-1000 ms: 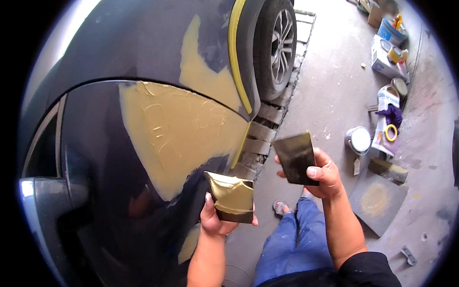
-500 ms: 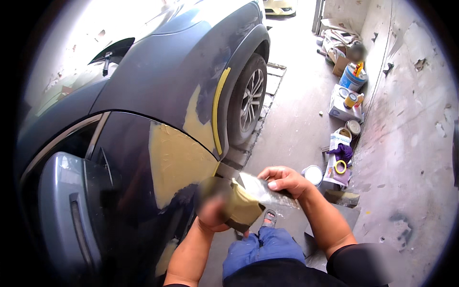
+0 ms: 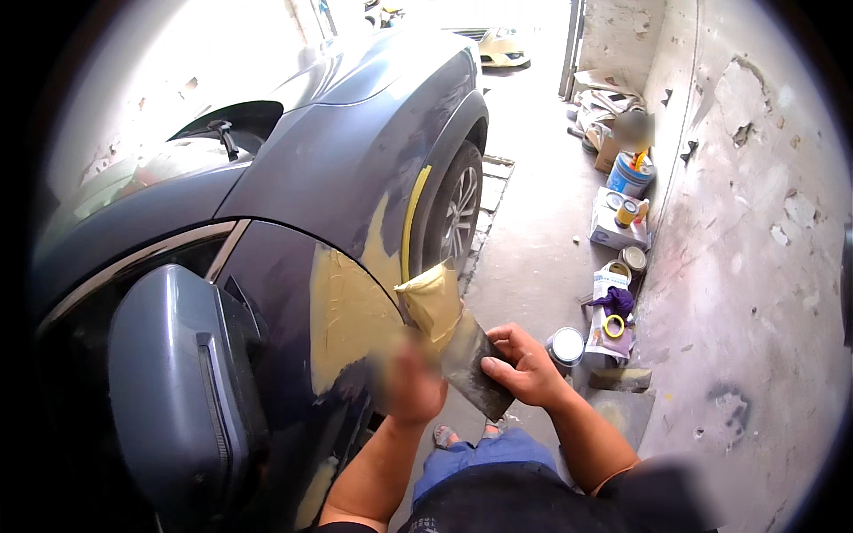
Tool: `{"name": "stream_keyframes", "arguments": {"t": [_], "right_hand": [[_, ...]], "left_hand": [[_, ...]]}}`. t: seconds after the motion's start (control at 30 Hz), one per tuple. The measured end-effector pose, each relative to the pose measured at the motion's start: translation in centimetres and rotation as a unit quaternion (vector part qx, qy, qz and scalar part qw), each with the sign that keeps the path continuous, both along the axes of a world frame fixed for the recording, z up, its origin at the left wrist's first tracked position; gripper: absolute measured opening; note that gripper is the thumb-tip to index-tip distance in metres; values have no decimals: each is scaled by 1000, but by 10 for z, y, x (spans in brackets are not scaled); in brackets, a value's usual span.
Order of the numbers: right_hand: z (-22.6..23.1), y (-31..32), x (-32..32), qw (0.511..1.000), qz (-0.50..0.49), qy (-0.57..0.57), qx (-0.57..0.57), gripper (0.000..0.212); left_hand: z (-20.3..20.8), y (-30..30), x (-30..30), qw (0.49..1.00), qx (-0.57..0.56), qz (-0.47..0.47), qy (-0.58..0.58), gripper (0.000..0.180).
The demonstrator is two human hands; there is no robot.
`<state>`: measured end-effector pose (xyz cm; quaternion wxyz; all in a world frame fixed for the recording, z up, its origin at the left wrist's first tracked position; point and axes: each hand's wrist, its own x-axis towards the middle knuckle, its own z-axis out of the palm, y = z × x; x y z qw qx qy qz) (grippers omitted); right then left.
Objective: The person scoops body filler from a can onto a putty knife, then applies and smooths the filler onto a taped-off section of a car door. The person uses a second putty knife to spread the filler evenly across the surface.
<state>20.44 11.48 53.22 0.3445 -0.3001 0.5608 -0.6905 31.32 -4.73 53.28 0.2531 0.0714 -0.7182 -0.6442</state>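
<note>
My left hand (image 3: 418, 382), partly blurred, is closed on a plate loaded with pale yellow putty (image 3: 434, 304). My right hand (image 3: 526, 364) grips a dark, flat scraper (image 3: 477, 369) by its edge, thumb on top. The scraper's far end meets or overlaps the putty plate, hiding part of it. Just left of my hands is the side of a dark grey car (image 3: 284, 284). A broad patch of yellow filler (image 3: 351, 324) covers its door edge, and a smaller streak of filler (image 3: 380, 249) runs up the fender.
Yellow tape (image 3: 413, 218) lines the wheel arch. The side mirror (image 3: 178, 373) juts out at left. Along the right wall (image 3: 711, 266) stand an open white can (image 3: 565, 345), a blue bucket (image 3: 629, 180), a white box (image 3: 617, 233) and a tape roll (image 3: 613, 326).
The scraper has turned from a shiny face to a dark one and swung down across the putty plate. The plate now tilts upward, and my view has shifted.
</note>
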Motion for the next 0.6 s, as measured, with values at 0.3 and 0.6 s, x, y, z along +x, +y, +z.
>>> {"name": "stream_keyframes", "arguments": {"t": [0.3, 0.6], "right_hand": [[57, -20, 4, 992, 25, -79, -95, 32], [119, -2, -13, 981, -16, 85, -172, 40]], "left_hand": [[42, 3, 1, 993, 13, -8, 113, 67], [57, -44, 33, 977, 103, -183, 34, 35]]}}
